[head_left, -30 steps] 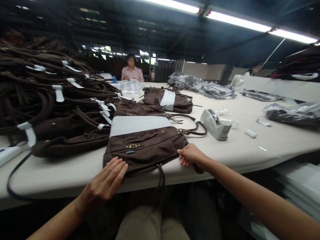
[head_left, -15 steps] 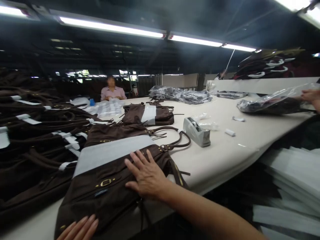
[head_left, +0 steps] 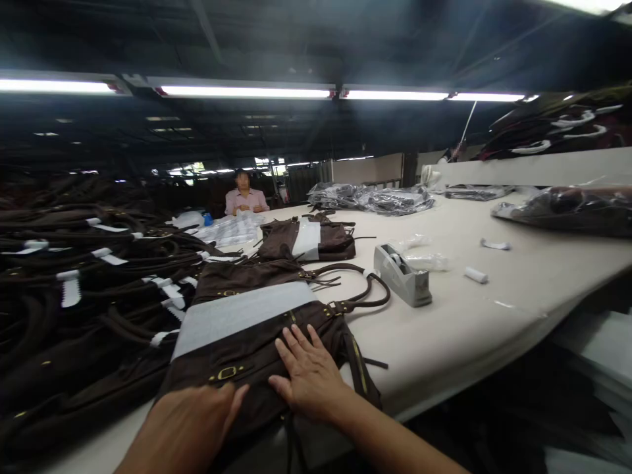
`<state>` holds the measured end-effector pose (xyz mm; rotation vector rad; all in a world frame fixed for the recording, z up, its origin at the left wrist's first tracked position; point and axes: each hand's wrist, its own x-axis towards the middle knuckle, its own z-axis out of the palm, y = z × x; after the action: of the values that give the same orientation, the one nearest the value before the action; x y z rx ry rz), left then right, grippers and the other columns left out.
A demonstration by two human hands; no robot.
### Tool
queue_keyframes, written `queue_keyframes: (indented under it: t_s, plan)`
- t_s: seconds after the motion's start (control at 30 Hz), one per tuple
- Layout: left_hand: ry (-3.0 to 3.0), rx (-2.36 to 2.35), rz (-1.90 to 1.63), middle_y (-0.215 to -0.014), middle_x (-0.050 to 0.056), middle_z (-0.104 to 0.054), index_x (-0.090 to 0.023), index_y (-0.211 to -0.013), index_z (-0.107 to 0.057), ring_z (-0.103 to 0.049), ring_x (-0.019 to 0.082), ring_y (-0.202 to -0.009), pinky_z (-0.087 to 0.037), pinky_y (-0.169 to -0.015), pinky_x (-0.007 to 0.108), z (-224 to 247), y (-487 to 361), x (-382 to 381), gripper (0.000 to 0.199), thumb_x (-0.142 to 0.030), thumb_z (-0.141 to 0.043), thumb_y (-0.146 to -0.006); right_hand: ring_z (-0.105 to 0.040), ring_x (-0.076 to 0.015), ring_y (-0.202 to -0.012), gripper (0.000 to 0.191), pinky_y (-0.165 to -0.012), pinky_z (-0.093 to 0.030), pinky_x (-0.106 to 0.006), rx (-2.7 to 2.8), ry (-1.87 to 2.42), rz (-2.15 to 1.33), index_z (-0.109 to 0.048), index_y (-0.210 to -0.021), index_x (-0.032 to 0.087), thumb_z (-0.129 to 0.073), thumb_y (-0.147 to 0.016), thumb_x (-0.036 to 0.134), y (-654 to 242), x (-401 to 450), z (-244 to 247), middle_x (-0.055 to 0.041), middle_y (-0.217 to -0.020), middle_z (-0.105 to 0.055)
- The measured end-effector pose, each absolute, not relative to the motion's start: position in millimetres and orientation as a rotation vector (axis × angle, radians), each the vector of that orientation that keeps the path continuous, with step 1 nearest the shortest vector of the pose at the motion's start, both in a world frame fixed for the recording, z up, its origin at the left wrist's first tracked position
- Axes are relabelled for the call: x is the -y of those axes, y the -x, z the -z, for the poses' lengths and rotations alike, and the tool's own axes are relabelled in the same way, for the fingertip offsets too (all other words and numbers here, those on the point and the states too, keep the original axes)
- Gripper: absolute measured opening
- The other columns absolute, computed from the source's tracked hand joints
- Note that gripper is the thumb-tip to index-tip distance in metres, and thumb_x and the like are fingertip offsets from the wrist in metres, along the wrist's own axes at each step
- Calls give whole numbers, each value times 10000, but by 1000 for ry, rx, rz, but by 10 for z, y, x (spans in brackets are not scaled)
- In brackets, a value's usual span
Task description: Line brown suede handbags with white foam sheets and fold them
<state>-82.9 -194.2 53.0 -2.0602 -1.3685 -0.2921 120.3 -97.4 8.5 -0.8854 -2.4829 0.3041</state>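
Bag point(head_left: 259, 352) under my spread right hand point(head_left: 312, 376); handles point(head_left: 368, 304) ahead and rightward, nearer it than my left hand point(head_left: 184, 421), curled; whether that pinches, I cannot tell

A dark, high ceiling point(head_left: 276, 39) fills the upper view, with hazy beams and a row of white tube lamps point(head_left: 247, 92) running across it. Far back on the left, bright openings point(head_left: 190, 170) let in pale light; they may be windows, though the detail is too small to tell. Beige panels point(head_left: 368, 170) stand behind the desk's far edge, beside darker ones. The broad desk point(head_left: 444, 329) has a pale, smooth top and a rounded near edge. A white ledge point(head_left: 543, 169) rises along its far right side, and the space below lies in shadow.
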Motion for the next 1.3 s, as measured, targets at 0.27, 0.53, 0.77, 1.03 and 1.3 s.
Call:
queue_keyframes:
  t_s: [0.27,0.53,0.77,1.03,1.3]
  plan:
    - [1992,1169,202,-1429,40,-515,-250,-1408,-459,-498,245,-1279,-351,-1039,364,-49,1125,1644,614,-573,-468,-886,-168,-266,-1461,756,-1209,-188,-470,2359,886,-163,-234,-1515,133,-460,-922,545,-1246,997,118,-113,-1569,-206]
    - [1822,1321,197,-1414,76,-524,-199,-1400,-471,-509,250,-1272,-274,-1092,401,-53,1060,1962,700,-637,-475,-855,-211,-275,-1450,751,-1182,-276,-454,2273,1045,-10,-232,-1517,121,-438,-928,538,-1365,1070,360,-105,-1571,-185]
    - [1704,1589,253,-1433,123,-491,-125,-1386,-480,-459,290,-1321,-325,-1086,453,37,966,2218,722,-632,-441,-873,-197,-277,-1454,684,-1194,-184,-512,2405,1082,-5,-257,-1506,127,-341,-962,534,-1641,1213,325,-85,-1570,-169]
    - [1705,1848,320,-1422,131,-503,-141,-1358,-520,-424,330,-1344,-369,-1082,534,-37,822,2289,622,-562,-437,-907,-209,-318,-1447,668,-1182,-130,-538,2609,1344,-208,-373,-1435,-5,-358,-964,469,-1594,1381,-390,-203,-1524,-273]
    - [1652,1749,626,-1356,79,-582,-195,-1334,-536,-514,274,-1278,-501,-1008,465,-45,917,2587,495,-453,-483,-915,-347,-289,-1396,580,-1161,-267,-463,2528,1075,-354,-425,-1438,107,-391,-963,440,-1458,1277,-1098,-116,-1467,-450]
